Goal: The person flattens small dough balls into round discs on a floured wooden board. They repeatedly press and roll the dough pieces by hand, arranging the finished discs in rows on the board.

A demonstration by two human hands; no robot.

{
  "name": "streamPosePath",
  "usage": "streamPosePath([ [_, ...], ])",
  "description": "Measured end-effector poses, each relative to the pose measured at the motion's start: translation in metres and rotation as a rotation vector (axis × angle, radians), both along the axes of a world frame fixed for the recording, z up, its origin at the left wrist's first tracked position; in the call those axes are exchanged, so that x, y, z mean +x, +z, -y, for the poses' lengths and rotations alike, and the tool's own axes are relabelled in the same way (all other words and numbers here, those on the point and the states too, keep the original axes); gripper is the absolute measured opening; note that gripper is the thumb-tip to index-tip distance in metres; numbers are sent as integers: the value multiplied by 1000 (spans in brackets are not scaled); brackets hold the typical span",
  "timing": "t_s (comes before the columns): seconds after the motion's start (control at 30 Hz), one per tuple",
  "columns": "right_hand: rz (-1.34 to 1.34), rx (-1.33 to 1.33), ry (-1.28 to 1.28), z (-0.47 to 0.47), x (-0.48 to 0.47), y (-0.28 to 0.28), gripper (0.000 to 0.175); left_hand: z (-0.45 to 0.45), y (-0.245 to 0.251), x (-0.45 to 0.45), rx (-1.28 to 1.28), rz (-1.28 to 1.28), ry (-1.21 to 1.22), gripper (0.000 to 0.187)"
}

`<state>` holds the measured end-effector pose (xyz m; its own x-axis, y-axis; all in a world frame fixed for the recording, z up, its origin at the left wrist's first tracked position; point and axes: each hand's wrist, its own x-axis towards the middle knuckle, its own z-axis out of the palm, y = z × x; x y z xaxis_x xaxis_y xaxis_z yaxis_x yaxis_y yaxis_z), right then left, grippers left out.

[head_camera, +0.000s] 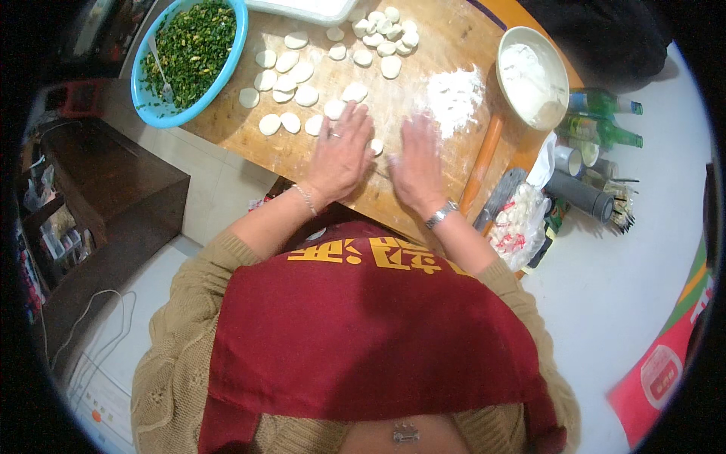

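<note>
My left hand (344, 152) lies palm down at the wooden board (272, 153), its fingers slightly apart and their tips beside a flattened dough disc (334, 109). My right hand (418, 162) is palm down too, a little blurred, left of the wooden rolling pin (482, 162). A small dough piece (376, 147) sits between the hands, close to my left one. Several flattened dough discs (285, 83) are spread to the upper left, and a cluster of dough pieces (387, 31) lies at the top. Loose flour (455, 97) covers the board beyond my right hand.
A blue bowl (240, 45) of chopped greens with a utensil stands at the upper left. A flour bowl (561, 68), green glass bottles (618, 135), a dark cylindrical flask (584, 196) and a plastic bag of pale pieces (516, 227) are on the right. A white tray (340, 14) is at the top.
</note>
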<state>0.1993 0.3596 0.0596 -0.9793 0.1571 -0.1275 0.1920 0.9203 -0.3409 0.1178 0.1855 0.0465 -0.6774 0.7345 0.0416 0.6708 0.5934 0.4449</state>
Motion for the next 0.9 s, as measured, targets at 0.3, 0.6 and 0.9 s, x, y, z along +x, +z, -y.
streamPosePath([
  [0.3,173,27,96,-3,-18,-20,97,-15,-2,-11,-273,212,-15,76],
  [0.6,100,-1,32,-5,-17,-20,80,-15,-2,-15,-225,155,5,71],
  [0.9,-445,-496,-512,-31,-6,-21,35,-8,-10,-18,496,267,193,16],
])
